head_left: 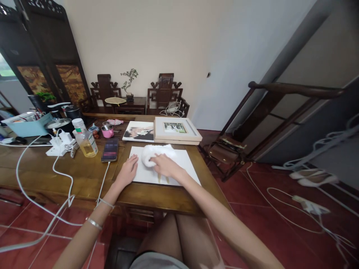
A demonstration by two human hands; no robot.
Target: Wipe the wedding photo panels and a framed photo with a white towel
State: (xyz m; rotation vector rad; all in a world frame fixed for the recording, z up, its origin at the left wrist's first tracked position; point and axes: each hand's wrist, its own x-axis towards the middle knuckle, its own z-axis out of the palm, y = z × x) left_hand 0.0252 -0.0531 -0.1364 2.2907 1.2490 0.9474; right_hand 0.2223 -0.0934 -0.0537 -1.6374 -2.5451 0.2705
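Observation:
A white flat panel (179, 164) lies on the wooden table (84, 175) in front of me. My right hand (165, 165) presses a crumpled white cloth (154, 152) onto the panel, fingers closed over it. My left hand (127, 171) rests flat on the panel's left edge, fingers stretched out, holding nothing. Two bracelets ring my left wrist.
Behind the panel lie a photo print (139, 131) and a stacked framed picture (176, 130). To the left are a phone (110, 150) on a charging cable, an oil bottle (85, 141), a pink cup (107, 130), a power strip and pots. Cables cross the red floor at right.

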